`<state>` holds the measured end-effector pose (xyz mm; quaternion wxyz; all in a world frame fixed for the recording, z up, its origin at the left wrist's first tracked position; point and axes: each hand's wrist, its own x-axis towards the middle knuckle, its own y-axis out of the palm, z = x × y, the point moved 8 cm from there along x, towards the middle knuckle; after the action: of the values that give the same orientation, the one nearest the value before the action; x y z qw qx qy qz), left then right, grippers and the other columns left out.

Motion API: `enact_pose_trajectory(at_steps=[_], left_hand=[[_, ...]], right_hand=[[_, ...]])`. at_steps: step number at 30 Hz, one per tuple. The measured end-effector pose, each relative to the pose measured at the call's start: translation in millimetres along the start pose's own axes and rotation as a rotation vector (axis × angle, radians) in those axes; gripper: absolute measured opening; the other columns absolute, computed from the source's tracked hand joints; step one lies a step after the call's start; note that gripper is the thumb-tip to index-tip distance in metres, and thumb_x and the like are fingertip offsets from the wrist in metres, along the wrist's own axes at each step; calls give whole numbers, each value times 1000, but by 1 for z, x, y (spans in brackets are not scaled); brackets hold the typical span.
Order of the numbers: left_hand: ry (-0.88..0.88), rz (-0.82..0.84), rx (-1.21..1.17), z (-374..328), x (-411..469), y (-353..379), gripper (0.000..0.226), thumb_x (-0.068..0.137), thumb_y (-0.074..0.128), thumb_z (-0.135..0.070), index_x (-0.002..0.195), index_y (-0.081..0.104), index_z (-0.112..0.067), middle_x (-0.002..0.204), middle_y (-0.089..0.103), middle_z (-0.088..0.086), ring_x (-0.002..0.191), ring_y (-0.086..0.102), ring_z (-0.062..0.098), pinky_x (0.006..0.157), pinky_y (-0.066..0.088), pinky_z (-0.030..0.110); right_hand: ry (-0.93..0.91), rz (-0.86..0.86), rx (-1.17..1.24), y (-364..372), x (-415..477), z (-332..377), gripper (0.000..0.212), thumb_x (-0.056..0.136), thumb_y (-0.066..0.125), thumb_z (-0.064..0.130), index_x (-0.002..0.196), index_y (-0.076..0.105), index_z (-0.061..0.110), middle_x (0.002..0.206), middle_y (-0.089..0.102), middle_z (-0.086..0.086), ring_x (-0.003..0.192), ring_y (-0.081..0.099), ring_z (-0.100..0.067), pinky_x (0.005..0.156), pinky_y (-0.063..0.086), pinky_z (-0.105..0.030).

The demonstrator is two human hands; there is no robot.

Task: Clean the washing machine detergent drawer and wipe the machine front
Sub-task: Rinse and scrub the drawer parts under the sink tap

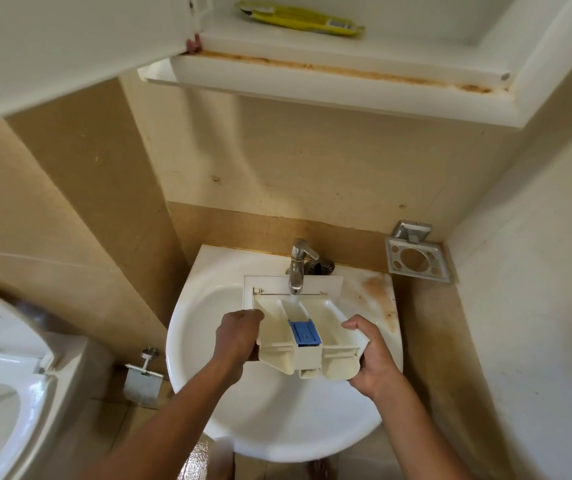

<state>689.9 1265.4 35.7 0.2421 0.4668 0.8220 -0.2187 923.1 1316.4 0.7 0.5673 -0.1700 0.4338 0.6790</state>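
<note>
Over the white sink [277, 420], the detergent drawer [275, 327] is held under the tap [299, 263], with its flat front panel at the far end by the wall. Water runs from the spout into the middle channel, just beyond the blue insert [305, 333]. The left hand [237, 336] grips the drawer's left side, fingers curled round the wall. The right hand [372, 362] clasps the near right corner, thumb on the rim. A metal toothbrush holder [418, 259] hangs on the wall at the far right, and a toilet [3, 386] stands at the near left.
</note>
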Motion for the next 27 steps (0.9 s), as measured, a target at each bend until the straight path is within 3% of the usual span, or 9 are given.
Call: enact_pose_trajectory(at_steps=[7, 11, 16, 19, 21, 23, 24, 25, 27], left_hand=[[-26, -4, 6, -10, 1, -2, 23, 99, 58, -22, 121, 49, -20, 99, 61, 4, 87, 66, 27, 58, 58, 34], [14, 81, 164, 11, -8, -1, 28, 100, 58, -30, 125, 49, -20, 102, 62, -1, 84, 68, 19, 49, 56, 24], [18, 63, 208, 31, -8, -24, 30, 99, 56, -48, 114, 56, -22, 97, 73, 7, 81, 75, 23, 64, 64, 34], [58, -76, 184, 32, -11, -48, 42, 102, 45, -54, 100, 63, -16, 80, 74, 10, 71, 72, 25, 62, 60, 37], [126, -298, 157, 32, -14, -75, 53, 104, 38, -50, 85, 68, -11, 71, 72, 10, 66, 69, 26, 71, 58, 43], [195, -508, 128, 30, -20, -104, 52, 102, 38, -47, 81, 69, -10, 74, 71, 9, 74, 69, 30, 80, 57, 47], [208, -526, 93, 31, -17, -112, 50, 101, 40, -48, 86, 69, -10, 80, 71, 9, 83, 69, 33, 83, 56, 47], [193, -460, 46, 34, -9, -114, 50, 102, 41, -49, 96, 70, -9, 89, 70, 9, 93, 68, 34, 86, 53, 45], [60, -107, -41, 42, 9, -96, 59, 101, 41, -58, 120, 68, -8, 111, 70, 14, 109, 65, 35, 96, 49, 45]], right_hand=[[-4, 36, 27, 0, 4, -3, 39, 62, 74, 22, 99, 76, 7, 98, 72, -21, 78, 70, -36, 69, 56, -42], [50, 96, -11, -18, 1, -19, 55, 60, 73, 14, 114, 72, 2, 108, 69, -25, 88, 69, -39, 77, 56, -46], [176, 143, -53, -34, 7, -44, 66, 54, 77, 12, 118, 70, 0, 110, 64, -23, 89, 64, -37, 78, 53, -43], [229, 168, -96, -32, 15, -50, 68, 55, 77, 13, 120, 68, -1, 107, 63, -22, 87, 63, -36, 75, 53, -40], [242, 192, -145, -27, 22, -47, 67, 53, 79, 13, 118, 70, -1, 104, 65, -22, 87, 65, -36, 77, 54, -40], [253, 227, -180, -22, 29, -40, 66, 54, 80, 14, 117, 71, -1, 106, 67, -23, 91, 66, -36, 81, 55, -41], [268, 247, -191, -19, 33, -37, 65, 55, 80, 14, 117, 71, -1, 107, 67, -23, 93, 66, -36, 83, 54, -41], [287, 266, -204, -16, 37, -34, 64, 55, 80, 14, 117, 72, 0, 108, 67, -23, 94, 66, -36, 84, 54, -41], [315, 282, -240, -10, 46, -27, 64, 50, 82, 13, 112, 74, 1, 105, 68, -22, 91, 67, -35, 81, 53, -38]])
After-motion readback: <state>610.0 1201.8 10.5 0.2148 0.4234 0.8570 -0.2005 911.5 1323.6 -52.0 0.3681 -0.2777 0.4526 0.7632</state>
